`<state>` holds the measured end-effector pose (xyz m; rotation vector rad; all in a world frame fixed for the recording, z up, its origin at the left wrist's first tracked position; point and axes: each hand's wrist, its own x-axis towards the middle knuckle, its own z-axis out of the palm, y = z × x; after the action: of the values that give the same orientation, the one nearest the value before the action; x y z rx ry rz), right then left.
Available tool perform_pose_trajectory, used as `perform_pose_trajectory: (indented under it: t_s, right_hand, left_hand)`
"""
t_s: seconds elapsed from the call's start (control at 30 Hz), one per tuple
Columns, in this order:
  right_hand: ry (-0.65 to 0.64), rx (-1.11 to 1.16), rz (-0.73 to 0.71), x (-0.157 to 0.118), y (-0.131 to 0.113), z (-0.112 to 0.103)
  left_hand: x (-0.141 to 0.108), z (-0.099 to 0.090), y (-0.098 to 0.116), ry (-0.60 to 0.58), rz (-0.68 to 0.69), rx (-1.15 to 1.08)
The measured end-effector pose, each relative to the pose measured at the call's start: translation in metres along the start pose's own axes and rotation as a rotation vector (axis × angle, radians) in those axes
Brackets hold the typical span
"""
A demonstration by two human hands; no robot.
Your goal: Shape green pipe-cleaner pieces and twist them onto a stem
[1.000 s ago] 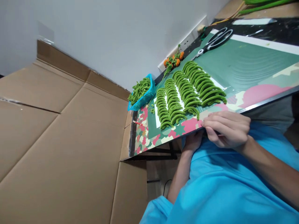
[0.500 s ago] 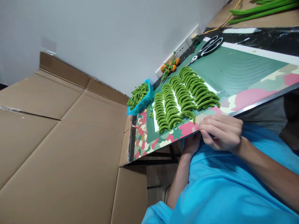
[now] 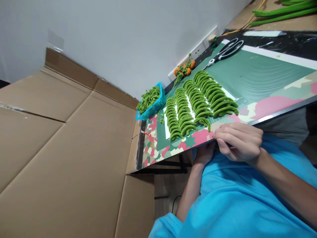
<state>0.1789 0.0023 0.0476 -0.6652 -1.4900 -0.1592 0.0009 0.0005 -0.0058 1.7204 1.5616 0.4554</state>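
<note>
My right hand [image 3: 239, 140] is at the near edge of the table, its fingers curled and pressed together; anything inside them is hidden. Just below the edge is my left hand [image 3: 205, 154], its fingers hidden by the tabletop and the other hand. Beyond them, curved green fuzzy pieces [image 3: 196, 100] lie in several rows on a white sheet [image 3: 167, 132]. One small curled green piece [image 3: 209, 126] lies closest to my right hand. The sheet is on a green mat [image 3: 250, 72] with a patterned border.
A blue basket [image 3: 155, 109] heaped with green pieces stands at the left by the wall. Orange flowers on green stems [image 3: 184, 69] and black-handled scissors [image 3: 226, 53] lie toward the back. Long green fuzzy stems [image 3: 284, 15] are at top right. Cardboard [image 3: 74, 165] covers the left side.
The view has shifted slightly, so the table and its things appear a little further right. Both hands stay at the table's edge in nearly the same pose.
</note>
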Motion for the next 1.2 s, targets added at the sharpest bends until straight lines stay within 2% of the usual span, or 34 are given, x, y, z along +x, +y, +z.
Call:
perform_pose_trajectory:
  t_s: [0.37,0.6,0.87,1.07,1.2]
  right_hand:
    - [-0.001,-0.017,0.005,-0.002,0.000,0.000]
    - [0.003,-0.020,0.005,-0.003,0.001,-0.001]
    - [0.006,-0.023,-0.002,-0.001,0.001,-0.001]
    - [0.011,-0.033,0.003,-0.002,0.002,0.000]
    - [0.016,-0.026,0.017,-0.003,0.002,0.000]
  left_hand:
    - [-0.001,-0.001,0.000,-0.005,-0.023,0.023]
    - [-0.004,-0.005,0.011,-0.019,-0.068,0.054]
    - [-0.004,-0.004,0.011,-0.026,-0.107,0.049]
    - [-0.003,-0.005,0.016,-0.022,-0.050,0.029]
    - [-0.002,-0.005,0.016,-0.009,-0.086,0.056]
